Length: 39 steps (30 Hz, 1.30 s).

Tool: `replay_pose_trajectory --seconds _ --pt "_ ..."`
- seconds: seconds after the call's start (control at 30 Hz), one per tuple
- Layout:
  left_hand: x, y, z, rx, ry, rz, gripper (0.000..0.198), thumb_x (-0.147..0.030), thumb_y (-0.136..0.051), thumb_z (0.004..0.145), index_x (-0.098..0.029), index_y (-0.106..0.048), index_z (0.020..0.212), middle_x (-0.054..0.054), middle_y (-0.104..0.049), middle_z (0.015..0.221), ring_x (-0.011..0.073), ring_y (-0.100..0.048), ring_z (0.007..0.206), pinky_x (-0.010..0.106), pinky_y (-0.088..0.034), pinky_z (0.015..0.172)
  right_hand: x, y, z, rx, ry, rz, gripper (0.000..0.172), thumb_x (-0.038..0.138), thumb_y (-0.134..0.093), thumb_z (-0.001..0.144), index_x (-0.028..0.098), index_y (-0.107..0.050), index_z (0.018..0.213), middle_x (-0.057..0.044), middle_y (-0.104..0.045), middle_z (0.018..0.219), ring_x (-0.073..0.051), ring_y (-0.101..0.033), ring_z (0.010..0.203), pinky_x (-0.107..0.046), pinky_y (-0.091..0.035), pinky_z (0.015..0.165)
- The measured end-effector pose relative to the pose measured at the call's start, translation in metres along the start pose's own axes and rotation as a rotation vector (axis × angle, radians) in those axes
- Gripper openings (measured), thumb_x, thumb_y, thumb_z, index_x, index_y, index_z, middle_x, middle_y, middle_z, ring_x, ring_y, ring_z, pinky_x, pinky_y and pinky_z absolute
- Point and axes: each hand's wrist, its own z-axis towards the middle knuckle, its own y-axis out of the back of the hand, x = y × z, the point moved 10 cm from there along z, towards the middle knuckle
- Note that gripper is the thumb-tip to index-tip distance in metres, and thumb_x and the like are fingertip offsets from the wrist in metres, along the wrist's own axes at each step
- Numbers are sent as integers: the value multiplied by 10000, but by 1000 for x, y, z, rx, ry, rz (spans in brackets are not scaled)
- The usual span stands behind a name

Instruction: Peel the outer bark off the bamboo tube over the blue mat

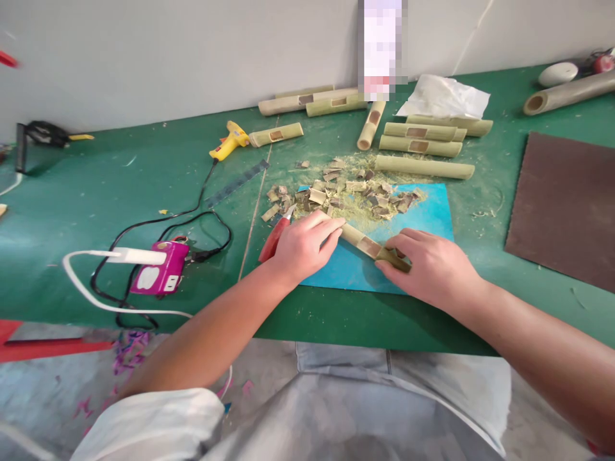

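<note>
A bamboo tube (356, 237) with a rectangular opening cut in its side lies slanted over a blue mat (331, 272). My left hand (310, 243) is closed on the tube's far left end, and my right hand (427, 262) grips its near right end between thumb and fingers. Beside my left hand, partly covered by it, is a red-handled knife (276, 240) with its blade pointing away from me. Bamboo chips (318, 195) and pale shavings are heaped just beyond the tube.
More bamboo tubes (420, 148) lie at the back, under white paper (423, 96). To the left are a yellow glue gun (231, 142), a magenta power strip (161, 269) and looping cords. A brown board (567, 205) lies at right on the green table (230, 307).
</note>
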Motion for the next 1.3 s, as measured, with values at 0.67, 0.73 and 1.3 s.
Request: replay_pose_trajectory --seconds 0.67,0.73,1.3 --pt "-15 -11 -7 95 -58 41 290 -232 -422 992 -141 -664 1122 54 -661 810 118 -618 722 213 -489 655 6 -8 0 8 7 14 178 321 -550 846 166 -637 853 -27 -588 784 -135 -511 647 -267 -343 589" --pt "-14 -10 -8 84 -66 54 289 -231 -425 989 -139 -664 1123 50 -653 794 117 -611 710 212 -489 655 6 -8 0 13 3 6 175 314 -550 850 167 -641 865 -28 -590 791 -137 -515 655 -269 -344 594" --pt "3 -7 3 38 -8 38 255 -234 -479 961 -144 -680 1090 72 -696 891 138 -649 759 237 -511 685 5 14 0 -231 88 -170 132 248 -563 844 161 -647 898 -111 -632 939 -241 -494 846 -360 -389 724"
